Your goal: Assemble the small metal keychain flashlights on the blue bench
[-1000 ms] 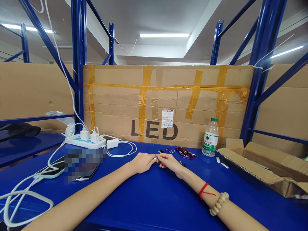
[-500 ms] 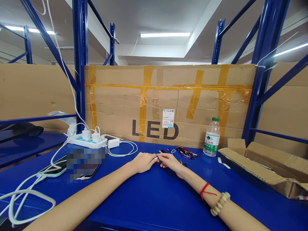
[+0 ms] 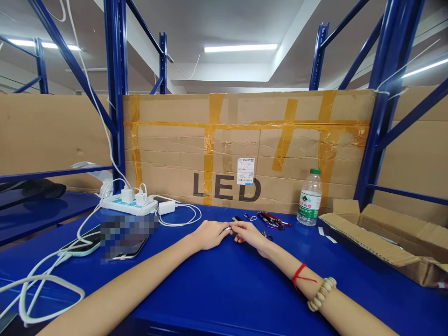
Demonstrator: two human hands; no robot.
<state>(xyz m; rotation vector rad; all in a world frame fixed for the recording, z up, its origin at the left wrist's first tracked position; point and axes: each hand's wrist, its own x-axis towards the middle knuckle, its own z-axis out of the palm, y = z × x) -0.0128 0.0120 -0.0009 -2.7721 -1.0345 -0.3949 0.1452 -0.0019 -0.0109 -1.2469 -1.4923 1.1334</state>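
Note:
My left hand (image 3: 209,234) and my right hand (image 3: 249,233) rest on the blue table (image 3: 224,284), fingertips meeting. Together they pinch a small silvery metal piece (image 3: 227,228) between them; its shape is too small to make out. Both hands have their fingers curled closed around it. Just behind them lie a small dark item (image 3: 238,218) and a pile of coloured carabiner-like clips (image 3: 271,220). A red string and a bead bracelet (image 3: 320,294) circle my right wrist.
A power strip (image 3: 128,204) with white chargers and cables sits at the left, phones (image 3: 80,246) in front of it. A water bottle (image 3: 310,198) stands at the right, beside an open cardboard box (image 3: 385,238). A taped cardboard wall marked LED (image 3: 245,149) backs the table.
The hands keep the same pinch on the small metal piece. The view has shifted slightly; nothing else has moved.

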